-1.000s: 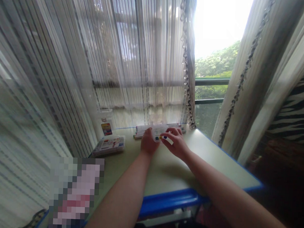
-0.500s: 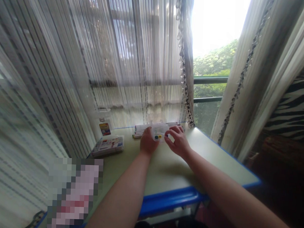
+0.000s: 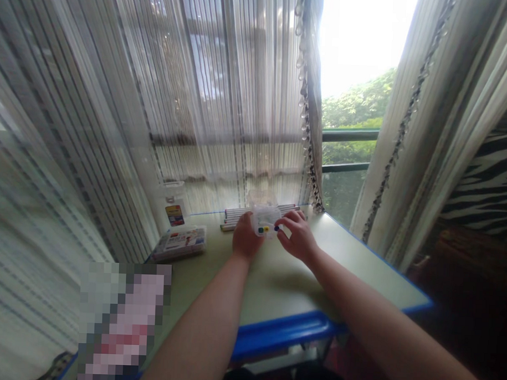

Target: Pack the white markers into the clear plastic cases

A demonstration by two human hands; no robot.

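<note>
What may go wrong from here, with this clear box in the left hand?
The blue item by the fingers of the right hand might get knocked loose. The clear box might tip in the left hand, perhaps shaking the green item and yellow item. The pens behind might roll if bumped.

Behind the clear box (image 3: 266, 216), most fingers of the left hand (image 3: 246, 239) and the middle of the pens (image 3: 232, 218) cannot be made out. The dark blue piece (image 3: 276, 228) by the right hand (image 3: 298, 236) is too small to show whether it is pinched. Print on the flat case (image 3: 183, 241) is blurred, and coarse squares mask a pinkish thing (image 3: 135, 305)
</note>
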